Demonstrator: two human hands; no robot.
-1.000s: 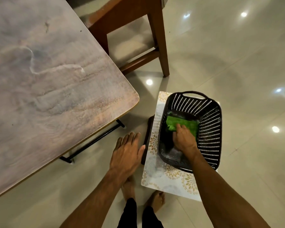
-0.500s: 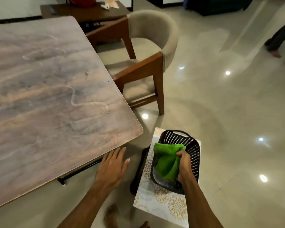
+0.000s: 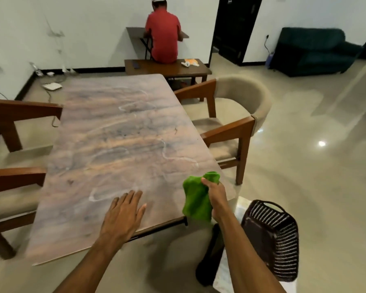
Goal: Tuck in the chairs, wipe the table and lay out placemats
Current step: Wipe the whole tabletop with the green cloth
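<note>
A brown wood-grain table (image 3: 118,140) with pale smear marks fills the middle of the view. My right hand (image 3: 215,193) grips a green cloth (image 3: 195,197) that hangs over the table's near right corner. My left hand (image 3: 123,216) lies flat with straight fingers near the table's front edge. A beige-cushioned wooden chair (image 3: 237,123) stands at the table's right side, angled outward. Two more wooden chairs (image 3: 15,115) stand along the left side. A patterned placemat (image 3: 239,210) lies on a low surface at bottom right, under a dark perforated basket (image 3: 273,235).
A person in a red shirt (image 3: 164,37) sits with their back to me at a small wall table beyond a low wooden bench (image 3: 167,67). A dark sofa (image 3: 313,51) stands at the far right. Cables and a white device (image 3: 52,86) lie on the floor at far left.
My right hand lifted the green cloth out of the basket and up to the table's corner. My left hand rose from near the floor onto the tabletop. The view tilted up.
</note>
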